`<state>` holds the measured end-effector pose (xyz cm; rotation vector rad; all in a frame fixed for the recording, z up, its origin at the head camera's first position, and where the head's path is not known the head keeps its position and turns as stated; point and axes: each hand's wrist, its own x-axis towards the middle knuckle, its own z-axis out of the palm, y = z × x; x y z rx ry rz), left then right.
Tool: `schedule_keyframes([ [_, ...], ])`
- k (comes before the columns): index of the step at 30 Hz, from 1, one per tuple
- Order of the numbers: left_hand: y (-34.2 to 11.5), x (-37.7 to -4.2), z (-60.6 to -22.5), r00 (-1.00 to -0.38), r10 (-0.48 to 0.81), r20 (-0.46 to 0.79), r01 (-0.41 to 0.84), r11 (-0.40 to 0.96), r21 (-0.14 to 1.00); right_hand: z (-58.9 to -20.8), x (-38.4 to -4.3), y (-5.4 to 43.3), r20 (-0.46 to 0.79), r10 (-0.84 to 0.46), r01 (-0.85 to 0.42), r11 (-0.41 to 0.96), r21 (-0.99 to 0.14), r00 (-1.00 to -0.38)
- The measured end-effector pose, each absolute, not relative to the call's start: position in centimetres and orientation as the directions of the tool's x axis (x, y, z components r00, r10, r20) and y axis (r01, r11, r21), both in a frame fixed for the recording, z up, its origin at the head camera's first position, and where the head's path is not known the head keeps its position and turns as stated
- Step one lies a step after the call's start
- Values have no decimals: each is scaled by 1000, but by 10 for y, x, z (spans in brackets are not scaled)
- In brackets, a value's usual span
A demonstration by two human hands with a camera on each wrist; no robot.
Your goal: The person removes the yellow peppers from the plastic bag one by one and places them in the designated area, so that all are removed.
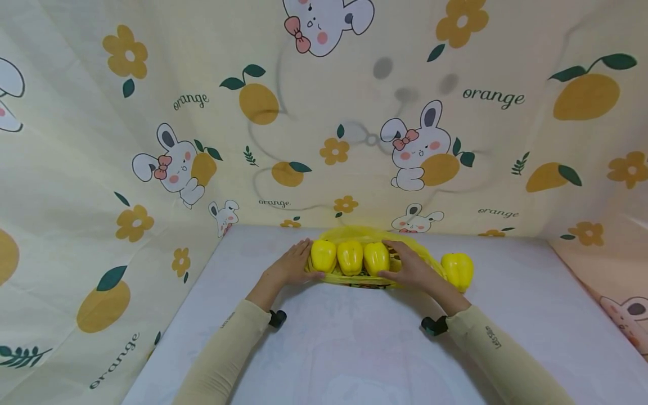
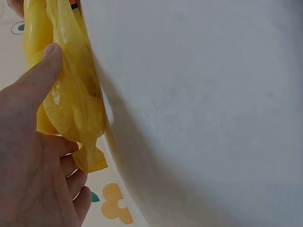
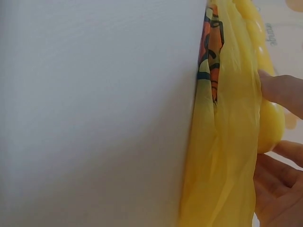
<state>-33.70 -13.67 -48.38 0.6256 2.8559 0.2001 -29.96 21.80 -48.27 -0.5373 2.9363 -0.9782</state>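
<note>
Three glossy yellow bell peppers stand in a row within a thin yellow plastic bag (image 1: 354,232), whose film spreads behind and in front of them. At the row's left end, my left hand (image 1: 292,264) holds the bag beside the left bell pepper (image 1: 324,256), its thumb pressing the film in the left wrist view. The middle bell pepper (image 1: 350,257) is between the other two. My right hand (image 1: 412,267) grips the right bell pepper (image 1: 377,257), thumb in front and fingers behind. Dark and orange printing shows on the bag's front in the right wrist view.
Another yellow bell pepper (image 1: 458,271) rests on the white table (image 1: 354,349), right of the bag and close to my right wrist. A cream cloth (image 1: 314,185) printed with rabbits and oranges hangs behind the table and along both sides.
</note>
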Motion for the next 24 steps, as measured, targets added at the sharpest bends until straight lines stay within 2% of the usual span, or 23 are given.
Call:
schedule_keyframes([
  [17,-135,-338,-485,-891,414,-187,388,908,162,-473,-292,228,153,-313,-339,718,-607,-937],
  [24,-135,-336,-484,-889,417,-189,386,905,180,-467,-289,233,192,-328,-370,665,-649,-925],
])
